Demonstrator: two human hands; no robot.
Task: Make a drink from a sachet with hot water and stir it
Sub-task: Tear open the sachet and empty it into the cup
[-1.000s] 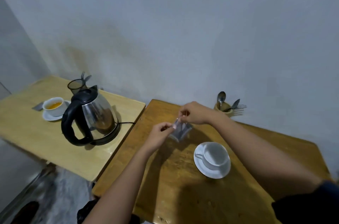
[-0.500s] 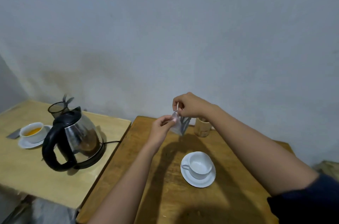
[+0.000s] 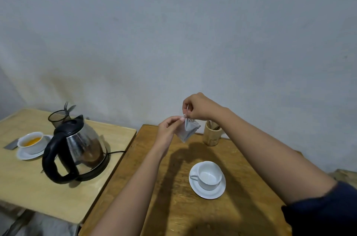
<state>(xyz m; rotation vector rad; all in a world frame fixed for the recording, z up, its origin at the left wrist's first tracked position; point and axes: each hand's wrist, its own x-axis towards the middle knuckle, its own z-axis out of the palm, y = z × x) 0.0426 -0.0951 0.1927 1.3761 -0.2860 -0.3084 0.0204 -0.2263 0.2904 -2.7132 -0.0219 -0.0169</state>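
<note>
Sachet: small silvery foil sachet in the air above brown wooden table, at 11 o'clock from white ceramic cup
Left hand: fingertips pinched on sachet's top corner
Right hand: fingers clamped on its torn top strip
Kettle: black-handled steel kettle, at 9 o'clock
</note>
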